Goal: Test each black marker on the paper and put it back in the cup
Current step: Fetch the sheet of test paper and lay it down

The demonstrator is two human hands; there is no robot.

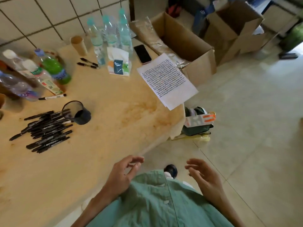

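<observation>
A pile of several black markers lies on the beige table at the left. Touching the pile's right end, a black mesh cup stands tilted and looks empty. A white paper covered with rows of black squiggles lies at the table's far right corner, partly over the edge. Two more black markers lie near the bottles, and one white-barrelled marker lies behind the cup. My left hand and my right hand hover near my green shirt, fingers apart, holding nothing.
Plastic bottles stand at the back and left of the table, with a cardboard tube, a tissue pack and a black phone. Open cardboard boxes stand on the floor beyond the table. A bag sits under the corner.
</observation>
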